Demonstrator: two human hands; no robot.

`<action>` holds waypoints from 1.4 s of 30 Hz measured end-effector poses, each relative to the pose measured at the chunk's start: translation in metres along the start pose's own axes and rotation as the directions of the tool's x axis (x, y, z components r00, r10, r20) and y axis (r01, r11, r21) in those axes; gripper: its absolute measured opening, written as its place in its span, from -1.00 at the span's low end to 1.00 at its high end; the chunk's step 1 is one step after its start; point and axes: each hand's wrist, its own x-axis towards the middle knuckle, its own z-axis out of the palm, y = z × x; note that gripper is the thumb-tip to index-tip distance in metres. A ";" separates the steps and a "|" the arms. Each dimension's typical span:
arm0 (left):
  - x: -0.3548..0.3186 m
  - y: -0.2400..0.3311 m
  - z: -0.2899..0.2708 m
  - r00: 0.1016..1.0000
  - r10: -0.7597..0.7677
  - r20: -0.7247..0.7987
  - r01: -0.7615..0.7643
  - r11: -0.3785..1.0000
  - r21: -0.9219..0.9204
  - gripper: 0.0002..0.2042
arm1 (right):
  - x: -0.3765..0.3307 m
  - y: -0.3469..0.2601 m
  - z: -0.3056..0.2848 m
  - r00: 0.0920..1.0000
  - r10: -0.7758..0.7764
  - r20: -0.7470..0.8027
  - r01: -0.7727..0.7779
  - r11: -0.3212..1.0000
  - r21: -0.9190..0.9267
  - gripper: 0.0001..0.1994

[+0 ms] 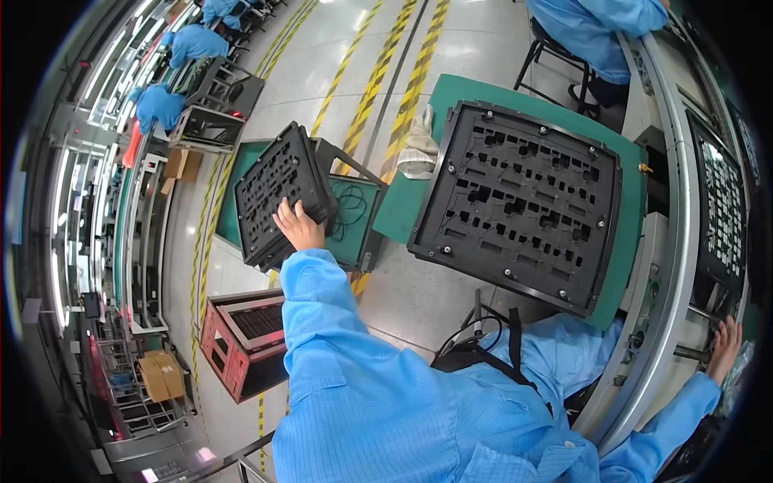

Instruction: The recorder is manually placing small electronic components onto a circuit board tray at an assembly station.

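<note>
Spreading your left hand on cutout trays still stacked left of the counter, one tray laid there; right hand grip unclear.

We count one left hand and one right hand, both bare; one large black tray alone, and one stack of black trays, whose number we cannot tell; one red crate; at least two cardboard boxes; at least four co-workers.
</note>
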 end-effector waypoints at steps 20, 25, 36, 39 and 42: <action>0.159 -0.009 -0.115 0.861 -0.463 0.211 0.495 0.858 -0.136 -0.33 | -0.018 0.001 0.037 0.989 -0.068 0.128 0.053 0.992 0.119 -0.51; 0.205 0.038 -0.194 0.940 -0.340 0.012 0.318 0.866 -0.386 -0.33 | -0.046 -0.012 0.040 0.988 -0.124 0.088 0.112 0.984 0.138 -0.50; 0.203 0.205 -0.265 0.963 -0.008 -0.270 -0.210 0.605 -0.768 -0.38 | -0.108 -0.063 0.057 0.993 -0.116 0.037 0.107 0.976 0.188 -0.44; 0.184 0.259 -0.286 0.903 0.218 -0.370 -0.428 0.519 -0.740 -0.44 | -0.117 -0.058 0.040 0.996 -0.085 0.027 0.078 0.978 0.193 -0.45; 0.165 0.291 -0.289 0.823 0.435 -0.365 -0.542 0.410 -0.733 -0.41 | -0.120 -0.048 0.038 0.998 -0.058 -0.016 0.060 0.989 0.138 -0.46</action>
